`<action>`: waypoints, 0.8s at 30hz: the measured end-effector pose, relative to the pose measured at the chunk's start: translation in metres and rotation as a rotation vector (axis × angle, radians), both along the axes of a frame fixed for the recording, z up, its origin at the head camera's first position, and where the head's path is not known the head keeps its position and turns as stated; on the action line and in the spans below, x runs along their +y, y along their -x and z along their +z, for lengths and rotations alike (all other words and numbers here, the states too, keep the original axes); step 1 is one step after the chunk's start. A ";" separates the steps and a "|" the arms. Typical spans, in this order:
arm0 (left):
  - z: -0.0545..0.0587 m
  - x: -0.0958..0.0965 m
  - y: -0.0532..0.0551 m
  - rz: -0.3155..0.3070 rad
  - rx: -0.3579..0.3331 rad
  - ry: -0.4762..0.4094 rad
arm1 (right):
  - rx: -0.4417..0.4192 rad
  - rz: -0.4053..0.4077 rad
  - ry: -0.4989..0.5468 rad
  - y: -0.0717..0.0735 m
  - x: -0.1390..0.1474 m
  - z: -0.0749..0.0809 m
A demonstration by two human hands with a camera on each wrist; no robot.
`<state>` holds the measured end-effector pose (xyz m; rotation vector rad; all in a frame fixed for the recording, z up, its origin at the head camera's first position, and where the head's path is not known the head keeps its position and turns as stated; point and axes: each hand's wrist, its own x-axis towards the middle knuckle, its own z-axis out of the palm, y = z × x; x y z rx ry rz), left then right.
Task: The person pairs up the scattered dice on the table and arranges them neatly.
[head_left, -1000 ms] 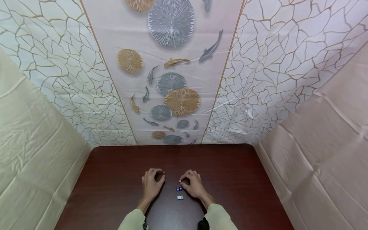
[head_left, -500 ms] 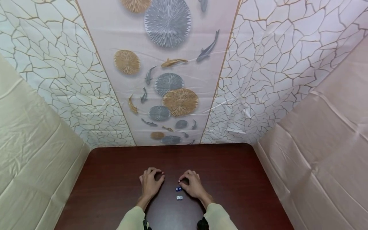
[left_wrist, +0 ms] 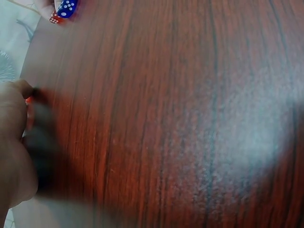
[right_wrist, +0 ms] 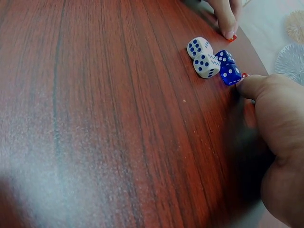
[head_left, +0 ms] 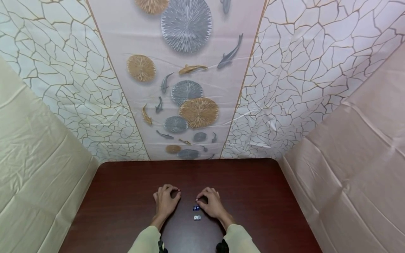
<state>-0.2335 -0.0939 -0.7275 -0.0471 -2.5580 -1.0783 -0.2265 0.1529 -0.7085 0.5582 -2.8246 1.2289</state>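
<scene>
My left hand (head_left: 165, 200) pinches a small red die (head_left: 179, 190) with white pips between thumb and forefinger, low over the brown table. To its right, my right hand (head_left: 213, 203) holds another red die (right_wrist: 245, 75), its thumb tip right by the blue dice. Two blue dice (right_wrist: 231, 74) with white pips sit side by side just nearer than that red die. Nearer still, two white dice (right_wrist: 206, 65) with blue pips stand together, in line with the blue pair. In the left wrist view my fingers mostly hide the left red die (left_wrist: 28, 100).
The dark wood-grain table (head_left: 126, 175) has rounded far corners. Behind it hangs a patterned cloth (head_left: 190, 63) with fish and round motifs, and beige cloth panels (head_left: 345, 158) flank both sides. Light glares on the near tabletop.
</scene>
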 end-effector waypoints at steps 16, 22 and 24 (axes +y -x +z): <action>-0.002 -0.001 -0.005 -0.013 0.047 -0.030 | 0.012 -0.008 -0.014 0.000 0.000 -0.003; -0.005 -0.004 -0.008 -0.033 0.050 -0.011 | 0.005 -0.012 -0.013 0.000 -0.001 -0.003; -0.005 -0.005 -0.010 -0.039 0.063 0.002 | 0.007 -0.012 -0.012 0.000 0.000 -0.003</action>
